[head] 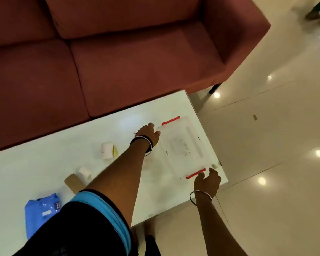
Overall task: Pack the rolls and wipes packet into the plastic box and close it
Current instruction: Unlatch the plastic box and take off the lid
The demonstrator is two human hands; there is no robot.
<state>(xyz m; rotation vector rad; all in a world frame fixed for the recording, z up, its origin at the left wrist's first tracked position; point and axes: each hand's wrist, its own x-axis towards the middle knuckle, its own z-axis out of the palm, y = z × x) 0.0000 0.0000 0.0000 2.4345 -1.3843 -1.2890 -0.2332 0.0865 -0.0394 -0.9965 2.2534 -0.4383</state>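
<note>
Plainly, the main hazard lies with the clear plastic box with a ribbed lid [183,145]: it sits at the right end of the glossy white bench [44,163], close to the corner, so a hard tug on a clip could slide it over the edge onto the pale tiled floor [266,135]. Its lid appears to be on and, as far as the blur allows, nothing is packed inside, so I judge both clips must come up first.

The left hand [148,134] reaches to the box's far left corner, just beside the far red latch [170,120]. Its fingertips touch or nearly touch the lid, and I cannot tell whether its grip has closed on the rim. The right hand [207,182] hovers just beside the near red latch [195,173], its grip loose and fairly wide, holding nothing.

A second risk is the left forearm, which crosses above the loose goods. A careless sweep could knock a roll, and a roll on so slick a top would likely run off.

Counted:
- one box
- two red latches
- three rolls: a white roll with a yellow patch [107,150], a smaller white roll [85,171] and a brown cardboard roll [73,182]
- one blue wipes packet [41,213]
- two hands
- one maroon sofa [118,61] behind the bench

The rolls and packet all lie well apart from the box, to its left.
</note>
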